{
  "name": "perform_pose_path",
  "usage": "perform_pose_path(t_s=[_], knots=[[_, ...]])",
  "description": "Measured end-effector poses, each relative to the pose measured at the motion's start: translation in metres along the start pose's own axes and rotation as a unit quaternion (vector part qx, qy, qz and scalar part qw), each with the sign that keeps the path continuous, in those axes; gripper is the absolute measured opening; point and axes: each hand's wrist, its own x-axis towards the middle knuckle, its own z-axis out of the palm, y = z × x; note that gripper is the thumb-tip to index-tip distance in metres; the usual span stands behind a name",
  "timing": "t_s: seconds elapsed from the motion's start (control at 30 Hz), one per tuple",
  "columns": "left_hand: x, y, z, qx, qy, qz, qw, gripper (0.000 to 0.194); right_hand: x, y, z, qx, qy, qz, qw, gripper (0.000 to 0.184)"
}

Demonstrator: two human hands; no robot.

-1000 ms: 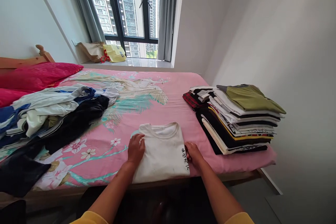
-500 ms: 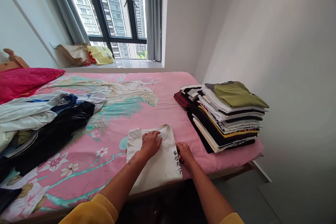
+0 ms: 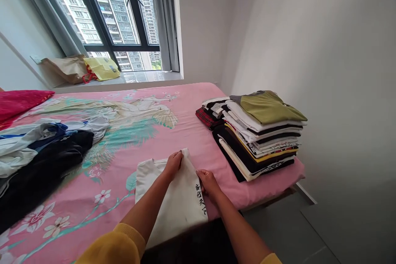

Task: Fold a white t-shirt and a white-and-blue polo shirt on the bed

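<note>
A white T-shirt (image 3: 176, 210), folded into a rough rectangle with dark lettering down its right side, lies at the near edge of the bed. My left hand (image 3: 173, 165) pinches the shirt's cloth near the collar at its far edge. At the right edge, just above the lettering, my right hand (image 3: 208, 182) has its fingers closed on the fabric. Part of the collar is covered by my left hand.
To the right stands a tall stack of folded clothes (image 3: 262, 136), an olive top uppermost. Loose clothes (image 3: 49, 152) lie heaped at the left on the pink bedsheet (image 3: 185, 132). Paper and yellow bags (image 3: 102, 69) rest on the windowsill.
My left hand has gone from lying flat on the shirt to gripping its cloth near the collar. My right hand stays at the right edge. The view has turned rightward.
</note>
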Motion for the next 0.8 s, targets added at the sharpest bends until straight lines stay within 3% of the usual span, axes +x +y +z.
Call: perform_pose_path(t_s=[0.2,0.37,0.57,0.8], knots=[[-0.001,-0.007,-0.003,-0.164,-0.078,-0.04,0.983,0.032,0.011,-0.014,0.007,0.024,-0.002,-0.008,1.0,0.037],[0.001,-0.008,-0.004,-0.231,-0.082,-0.031,0.969,0.037,0.011,-0.015,0.007,0.038,0.008,-0.001,0.999,0.038],[0.001,-0.006,-0.002,-0.236,-0.081,-0.015,0.968,0.039,0.015,-0.019,0.01,0.064,0.02,-0.01,0.998,0.045],[-0.004,0.001,0.001,-0.175,-0.081,0.014,0.981,0.03,0.033,-0.026,0.021,0.08,0.026,-0.048,0.995,0.039]])
